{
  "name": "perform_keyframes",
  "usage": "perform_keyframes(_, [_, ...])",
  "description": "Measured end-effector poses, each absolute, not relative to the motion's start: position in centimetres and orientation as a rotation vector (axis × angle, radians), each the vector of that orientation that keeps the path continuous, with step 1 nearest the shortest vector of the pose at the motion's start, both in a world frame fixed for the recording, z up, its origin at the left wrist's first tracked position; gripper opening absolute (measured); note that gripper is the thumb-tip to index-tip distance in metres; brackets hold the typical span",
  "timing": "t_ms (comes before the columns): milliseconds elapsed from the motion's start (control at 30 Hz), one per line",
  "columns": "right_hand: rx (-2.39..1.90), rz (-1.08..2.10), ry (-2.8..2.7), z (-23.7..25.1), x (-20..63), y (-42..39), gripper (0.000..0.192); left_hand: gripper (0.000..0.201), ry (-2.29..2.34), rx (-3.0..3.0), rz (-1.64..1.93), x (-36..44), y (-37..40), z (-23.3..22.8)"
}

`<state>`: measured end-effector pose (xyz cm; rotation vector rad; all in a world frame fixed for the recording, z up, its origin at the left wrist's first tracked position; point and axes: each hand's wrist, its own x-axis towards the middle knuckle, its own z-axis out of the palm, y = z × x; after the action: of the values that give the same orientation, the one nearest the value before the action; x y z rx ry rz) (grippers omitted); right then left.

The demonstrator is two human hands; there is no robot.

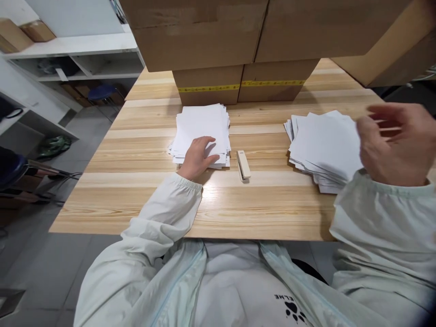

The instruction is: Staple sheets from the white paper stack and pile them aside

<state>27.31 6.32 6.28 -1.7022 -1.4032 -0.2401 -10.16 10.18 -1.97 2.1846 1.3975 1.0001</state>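
My left hand (pixel 199 157) rests on the near part of a stack of white paper (pixel 202 122), its thumb and fingers apart and nothing held. To the right of that stack lies a cream stapler (pixel 243 165) on the wooden table. A second, untidier pile of white paper (pixel 323 143) sits on the right side, its sheets fanned at several angles. My right hand (pixel 397 141) is raised at that pile's right edge, blurred by motion. Its fingers are partly curled, and whether anything is in them cannot be made out.
Stacked cardboard boxes (pixel 207 81), the lower ones with yellow tape, block the far side of the wooden table (pixel 136 181). Another box (pixel 388 50) stands at the far right. On the left are white shelves (pixel 88 45) and blue stools (pixel 102 92).
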Motion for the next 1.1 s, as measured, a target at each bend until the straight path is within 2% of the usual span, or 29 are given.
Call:
perform_keyframes(133, [-1.221, 0.602, -1.973, 7.2, 18.7, 6.6, 0.028, 0.051, 1.389, 2.18, 1.014, -10.3, 10.4, -2.3])
perform_keyframes(233, [-1.232, 0.832, -2.198, 5.0, 13.8, 9.8, 0.026, 0.053, 1.386, 2.183, 1.032, -10.4, 10.3, -2.8])
perform_keyframes(433, [-1.336, 0.991, -2.159, 1.1, 11.3, 14.2, 0.021, 0.052, 1.384, 2.243, 1.046, -10.2, 10.2, -3.1])
perform_keyframes(733, [-1.05, 1.17, -2.119, 2.1, 10.6, 14.2, 0.03, 0.048, 1.566, 1.978, 1.197, -10.1, 10.1, -2.2])
perform_keyframes(933, [-1.009, 1.186, -2.033, 0.6, 10.8, 14.6, 0.03, 0.049, 1.782, 1.982, 1.417, -10.0, 10.6, -2.4])
perform_keyframes(1100, [-0.989, 1.166, -1.997, -0.5, 10.9, 14.6, 0.035, 0.035, 1.686, 2.097, 1.318, -10.6, 11.0, -2.9])
